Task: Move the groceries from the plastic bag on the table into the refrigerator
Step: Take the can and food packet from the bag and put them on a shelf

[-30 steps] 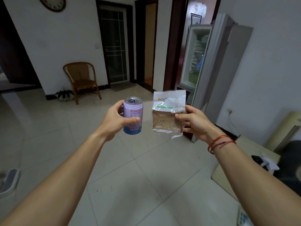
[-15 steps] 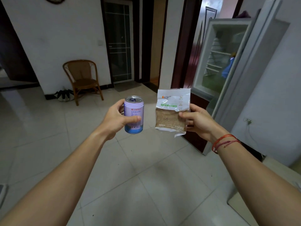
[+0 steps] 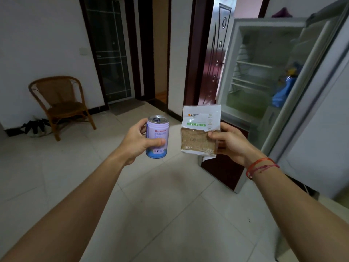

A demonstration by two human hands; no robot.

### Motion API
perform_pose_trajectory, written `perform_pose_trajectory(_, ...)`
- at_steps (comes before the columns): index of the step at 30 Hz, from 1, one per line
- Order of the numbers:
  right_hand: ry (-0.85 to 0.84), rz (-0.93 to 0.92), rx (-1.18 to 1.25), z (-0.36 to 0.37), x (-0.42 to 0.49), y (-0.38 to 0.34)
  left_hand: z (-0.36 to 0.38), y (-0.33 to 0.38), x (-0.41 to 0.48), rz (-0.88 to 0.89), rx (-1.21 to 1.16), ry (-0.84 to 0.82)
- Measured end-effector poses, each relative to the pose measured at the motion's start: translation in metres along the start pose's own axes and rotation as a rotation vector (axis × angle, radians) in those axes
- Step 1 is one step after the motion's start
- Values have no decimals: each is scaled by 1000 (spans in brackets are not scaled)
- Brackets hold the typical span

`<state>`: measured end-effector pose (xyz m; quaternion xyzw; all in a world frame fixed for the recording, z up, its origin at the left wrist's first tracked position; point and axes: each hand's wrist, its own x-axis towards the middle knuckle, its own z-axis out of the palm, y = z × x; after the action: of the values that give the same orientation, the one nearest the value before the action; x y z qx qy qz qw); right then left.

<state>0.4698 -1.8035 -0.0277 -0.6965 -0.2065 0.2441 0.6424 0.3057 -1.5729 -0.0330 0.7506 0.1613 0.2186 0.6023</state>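
Item 1. Left hand (image 3: 139, 142): fingers (image 3: 154, 142) curled round a pale lilac drink can with a blue base and silver pull-tab top (image 3: 156, 137). The thumb crosses the front of the label and the other fingers wrap behind. The can is upright, held at chest height over the floor.

Item 2. Right hand (image 3: 232, 146): fingers (image 3: 217, 136) pinch the right edge of a clear and white plastic packet of brown sliced bread with green lettering (image 3: 200, 129), thumb on the front, the rest behind. The packet hangs upright, just beside the can without touching it. A red string bracelet (image 3: 262, 165) is on the wrist.

Item 3. White refrigerator (image 3: 229, 72): stands ahead on the right with its door (image 3: 311, 91) swung open. Wire shelves (image 3: 251, 80) show inside, and a blue bag (image 3: 281, 93) sits on the door side. Both groceries are outside it, in front of the lower edge of its opening.

Item 4. Surroundings: pale tiled floor (image 3: 170, 214); brown wicker armchair (image 3: 60, 103) against the left wall.

Item 5. Change since half a second earlier: both grips are unaltered, and the can and packet keep the same spacing. The refrigerator fills more of the right side and its interior is plainer to see. The wall clock at the top left has gone out of view
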Motion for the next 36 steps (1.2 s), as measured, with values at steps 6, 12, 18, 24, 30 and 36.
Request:
perform_pose_trajectory(6,52,25,21,-13,99,9,7,-30,109,-26,28,-28)
perform_pose_trajectory(12,100,36,50,-45,216,15,32,-55,246,-29,22,-113)
perform_pose_trajectory(18,169,63,65,-101,326,3,73,-56,389,33,22,-207)
perform_pose_trajectory(24,273,45,97,-164,398,-11,130,-56,504,82,-18,-339)
perform_pose_trajectory(30,407,47,119,-214,453,-10,189,-62,606,113,-65,-478)
perform_pose_trajectory(36,557,17,109,-257,524,-14,249,-65,711,175,-113,-603)
